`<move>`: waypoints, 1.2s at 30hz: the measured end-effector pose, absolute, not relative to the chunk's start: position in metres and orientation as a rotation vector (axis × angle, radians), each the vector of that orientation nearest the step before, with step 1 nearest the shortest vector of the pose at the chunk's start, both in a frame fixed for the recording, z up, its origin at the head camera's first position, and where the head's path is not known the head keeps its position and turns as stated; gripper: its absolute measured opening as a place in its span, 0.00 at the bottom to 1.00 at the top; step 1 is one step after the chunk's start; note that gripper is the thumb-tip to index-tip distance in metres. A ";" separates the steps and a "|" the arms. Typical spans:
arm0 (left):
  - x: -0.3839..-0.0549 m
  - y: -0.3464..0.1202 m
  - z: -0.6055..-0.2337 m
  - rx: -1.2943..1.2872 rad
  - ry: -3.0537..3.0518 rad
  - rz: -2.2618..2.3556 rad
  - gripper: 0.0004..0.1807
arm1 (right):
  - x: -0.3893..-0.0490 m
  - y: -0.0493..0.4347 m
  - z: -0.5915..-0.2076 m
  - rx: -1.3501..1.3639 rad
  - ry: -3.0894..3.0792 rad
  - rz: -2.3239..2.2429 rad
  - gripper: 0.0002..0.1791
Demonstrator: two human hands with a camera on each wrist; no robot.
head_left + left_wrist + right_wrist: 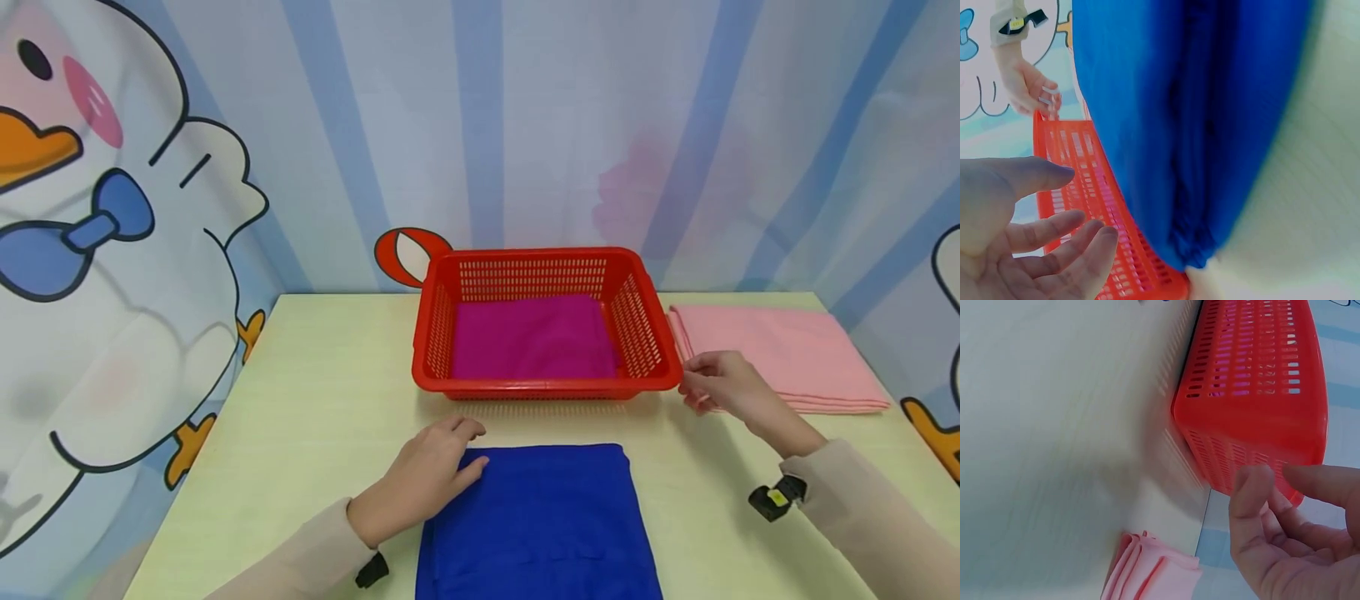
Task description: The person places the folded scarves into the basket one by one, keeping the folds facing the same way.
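Note:
In the head view, my left hand (423, 471) is over the upper left corner of a folded blue cloth (543, 521), thumb and fingers spread apart. The left wrist view shows that hand (1054, 237) with nothing between thumb and fingers, the blue cloth (1141, 125) beside it. At the front right corner of a red plastic basket (540, 388) is my right hand (723, 387), its fingers loosely bent. A gap shows between its thumb and forefinger in the right wrist view, with the basket (1254, 422) behind. Inside the basket lies a folded magenta cloth (532, 337).
A folded pink cloth (780, 350) lies right of the basket, beyond my right hand. The pale yellow table (315, 417) ends at the back against a curtain (525, 125) with blue stripes and a cartoon duck.

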State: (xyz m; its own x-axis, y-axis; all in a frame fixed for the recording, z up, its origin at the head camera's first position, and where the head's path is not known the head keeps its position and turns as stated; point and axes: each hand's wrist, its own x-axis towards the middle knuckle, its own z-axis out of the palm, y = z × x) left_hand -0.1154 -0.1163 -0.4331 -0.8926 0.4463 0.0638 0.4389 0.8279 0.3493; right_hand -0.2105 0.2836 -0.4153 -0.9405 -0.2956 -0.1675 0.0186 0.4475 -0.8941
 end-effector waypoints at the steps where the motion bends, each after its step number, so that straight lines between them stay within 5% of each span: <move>1: -0.115 -0.119 -0.434 0.707 2.992 0.570 0.19 | -0.209 0.284 -0.416 -0.242 2.404 -1.480 0.16; 36: -0.101 -0.163 -0.451 0.364 2.828 0.671 0.20 | -0.152 0.257 -0.455 -0.331 2.188 -1.320 0.13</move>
